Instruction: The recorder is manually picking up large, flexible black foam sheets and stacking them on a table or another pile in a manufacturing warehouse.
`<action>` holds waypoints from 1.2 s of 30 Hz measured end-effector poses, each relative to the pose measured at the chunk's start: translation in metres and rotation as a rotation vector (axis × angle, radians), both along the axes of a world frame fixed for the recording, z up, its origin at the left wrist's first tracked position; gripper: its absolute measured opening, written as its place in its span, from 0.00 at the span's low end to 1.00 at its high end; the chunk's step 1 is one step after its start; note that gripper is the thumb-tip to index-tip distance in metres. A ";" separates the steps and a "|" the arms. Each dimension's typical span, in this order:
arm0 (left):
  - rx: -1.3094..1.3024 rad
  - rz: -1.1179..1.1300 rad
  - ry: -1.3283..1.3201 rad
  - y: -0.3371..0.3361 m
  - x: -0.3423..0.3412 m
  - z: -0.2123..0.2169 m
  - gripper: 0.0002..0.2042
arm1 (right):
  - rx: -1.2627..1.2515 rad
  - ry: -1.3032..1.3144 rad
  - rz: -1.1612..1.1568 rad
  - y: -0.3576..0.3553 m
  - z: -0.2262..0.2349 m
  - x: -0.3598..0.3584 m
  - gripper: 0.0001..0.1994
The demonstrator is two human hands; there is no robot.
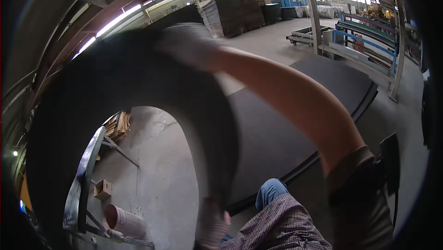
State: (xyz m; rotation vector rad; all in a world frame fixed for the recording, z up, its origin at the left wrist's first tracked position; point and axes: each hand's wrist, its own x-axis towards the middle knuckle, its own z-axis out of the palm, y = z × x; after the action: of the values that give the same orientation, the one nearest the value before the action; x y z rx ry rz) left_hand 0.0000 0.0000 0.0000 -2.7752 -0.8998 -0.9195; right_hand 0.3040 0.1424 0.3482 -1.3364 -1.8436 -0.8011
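A large, flexible black sheet (115, 74) arches in front of me, blurred and bent from the left side over to the middle. My right hand (189, 44), in a grey glove, is closed on its far upper edge, with the arm stretched out. At the lower middle, my left hand (214, 224), also gloved, has its fingers wrapped at the sheet's near end; that arm is mostly hidden. To the right of the arch lies a stack of flat dark sheets (272, 134), close beside my knee.
Left, beyond the arch, stand a metal-edged table (83, 185), a small open box (102, 189) and a pinkish bucket (124, 220). Tall stacks of dark sheets (235, 14) stand far back. A post (312, 14) and a blue-framed roller rack (364, 40) stand at far right.
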 end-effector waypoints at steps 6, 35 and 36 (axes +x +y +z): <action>-0.485 -0.101 0.075 -0.028 0.035 -0.060 0.23 | 0.100 1.236 -0.347 -0.188 -0.301 0.255 0.12; -0.048 0.130 0.089 0.075 -0.122 -0.096 0.14 | 0.261 1.804 -0.442 -0.284 -0.573 0.156 0.13; -0.062 0.117 0.072 0.079 -0.098 -0.086 0.15 | 0.252 1.800 -0.449 -0.284 -0.598 0.183 0.13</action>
State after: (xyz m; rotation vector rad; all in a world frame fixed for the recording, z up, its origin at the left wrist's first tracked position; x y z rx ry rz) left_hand -0.0979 0.0790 -0.0861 -2.7523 -1.0835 -0.7819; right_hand 0.4873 -0.1415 -0.2502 -1.4065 -0.0307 0.1534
